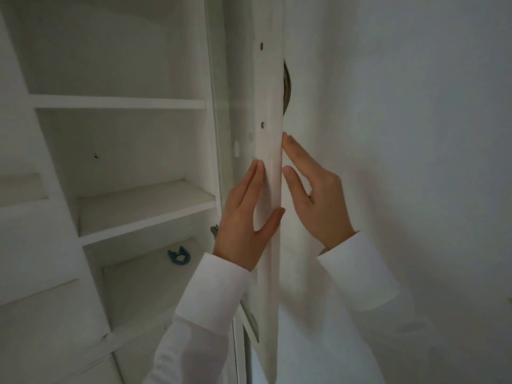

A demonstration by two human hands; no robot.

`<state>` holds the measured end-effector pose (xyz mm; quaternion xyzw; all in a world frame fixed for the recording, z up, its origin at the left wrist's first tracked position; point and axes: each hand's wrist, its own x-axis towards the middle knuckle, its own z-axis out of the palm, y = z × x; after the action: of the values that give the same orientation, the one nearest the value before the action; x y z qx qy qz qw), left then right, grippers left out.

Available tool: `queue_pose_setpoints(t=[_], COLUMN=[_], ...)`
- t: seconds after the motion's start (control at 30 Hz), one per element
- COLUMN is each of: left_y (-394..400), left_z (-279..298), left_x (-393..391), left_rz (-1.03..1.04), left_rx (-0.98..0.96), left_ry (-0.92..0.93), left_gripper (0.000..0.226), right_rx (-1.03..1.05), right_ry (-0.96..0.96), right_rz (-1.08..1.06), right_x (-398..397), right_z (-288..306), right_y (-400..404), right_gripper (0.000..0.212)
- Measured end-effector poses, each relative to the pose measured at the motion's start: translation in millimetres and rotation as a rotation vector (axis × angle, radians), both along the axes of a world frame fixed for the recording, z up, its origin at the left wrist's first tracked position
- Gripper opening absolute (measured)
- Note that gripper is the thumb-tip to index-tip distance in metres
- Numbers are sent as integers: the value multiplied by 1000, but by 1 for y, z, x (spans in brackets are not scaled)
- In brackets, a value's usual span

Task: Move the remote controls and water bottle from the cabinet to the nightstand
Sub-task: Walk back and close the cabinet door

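Note:
A white cabinet [119, 102] stands open on the left, its shelves bare where I can see them. Its white door [270, 176] is seen edge-on in the middle of the view. My left hand [246, 217] lies flat on the door's inner side with the thumb hooked over the edge. My right hand [313, 195] rests with straight fingers on the door's outer face, beside the edge. Neither hand holds any object. No remote control or water bottle is in view. Both arms wear white sleeves.
A small blue plastic clip [178, 256] lies on a lower shelf. A round metal handle [286, 84] shows on the door's outer side above my right hand. A white wall or panel [415, 134] fills the right.

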<state>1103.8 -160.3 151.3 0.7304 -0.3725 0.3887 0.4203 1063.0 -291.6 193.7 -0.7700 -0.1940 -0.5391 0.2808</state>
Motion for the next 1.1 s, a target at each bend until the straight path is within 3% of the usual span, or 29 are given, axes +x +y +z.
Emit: queue_pose_setpoints(t=[0.3,0.5,0.7,0.9,1.1], left_y=[72,116,159,210,258], left_z=[1,-1,-9,-17,-27], left_x=[-8,-11,2,35,78], left_rz=[130,288,458,600,653], left_rx=[-8,15,15,38,93], left_ry=[-15,-36,-12,62,103], left_gripper=[67,66,71,82,86], right_rx=[-88,-139,-208,-311,-408], right_ry=[-62,119,158,104,51], right_rz=[225,453,565,516,312], right_x=[24,42,71,115,163], right_z=[-10,-16,-17,-18,-19], right_y=[63,107,153,203,251], right_gripper=[47,57,62,61,62])
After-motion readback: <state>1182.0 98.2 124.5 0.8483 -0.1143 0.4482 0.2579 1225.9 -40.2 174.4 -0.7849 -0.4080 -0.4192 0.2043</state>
